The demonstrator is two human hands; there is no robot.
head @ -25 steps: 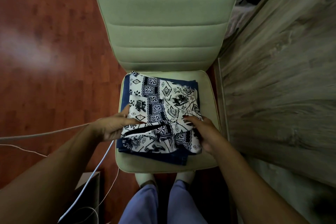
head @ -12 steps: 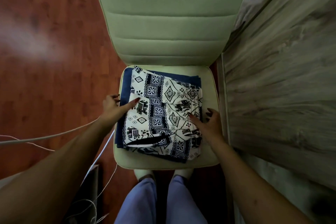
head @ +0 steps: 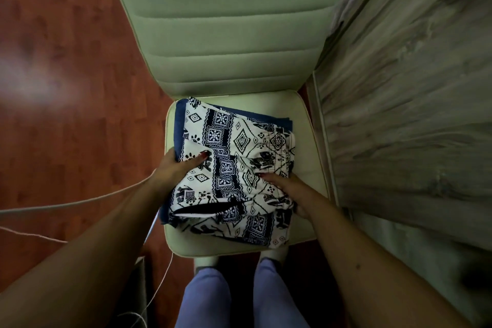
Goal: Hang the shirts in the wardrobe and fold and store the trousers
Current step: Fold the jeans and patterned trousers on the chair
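The trousers, printed white and navy, lie folded in the middle of the chair seat, on top of a folded blue garment whose edge shows at 9 and 12 o'clock. The stack's long axis runs roughly from 12 to 6 o'clock, tipped slightly towards 11 and 5, so both its long edges face your hands. Your left hand grips the 9 o'clock edge, thumb laid over the print and fingers curled out of sight beneath. You cannot tell from here whether they take in the blue layer as well. Your right hand pinches the edge near 4 o'clock, thumb on top and the other fingers hidden under the cloth. Both hands are on the stack; the left sits nearer the 12 o'clock end and the right nearer the 6 o'clock end, so the hold is diagonal. This looks like the folding done and the lift for storing about to come. The wardrobe panel stands at 3 o'clock, just beside the seat, so the carry likely swings right. Keep the stack level, since the loose fold at 6 o'clock could sag open. A cable crosses the floor at 8 o'clock, by your left arm.
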